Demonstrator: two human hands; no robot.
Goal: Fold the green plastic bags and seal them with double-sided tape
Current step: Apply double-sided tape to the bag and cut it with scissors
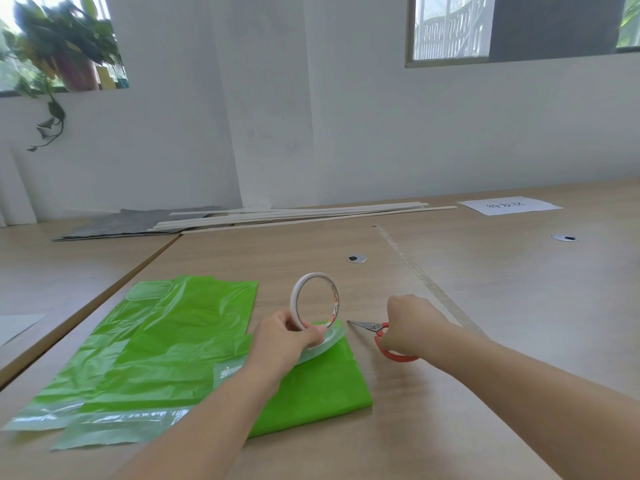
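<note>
Green plastic bags [166, 341] lie flat and overlapping on the wooden table [485, 306], with pale clear strips along their near edges. A folded green bag [322, 386] sits at the right end of them. My left hand [287, 337] grips a white roll of double-sided tape [313, 299], held upright above the folded bag, and a strip of tape runs from the roll down along the bag's top edge. My right hand [412, 323] grips red-handled scissors [372, 328], blades pointing left toward the tape, just right of the bag.
Long pale wooden sticks [294, 216] and grey sheets [131, 223] lie at the table's far side. A white paper with writing [509, 205] sits far right. Two cable grommets [356, 259] [564, 238] are set in the tabletop. A seam of clear tape [429, 282] crosses the table.
</note>
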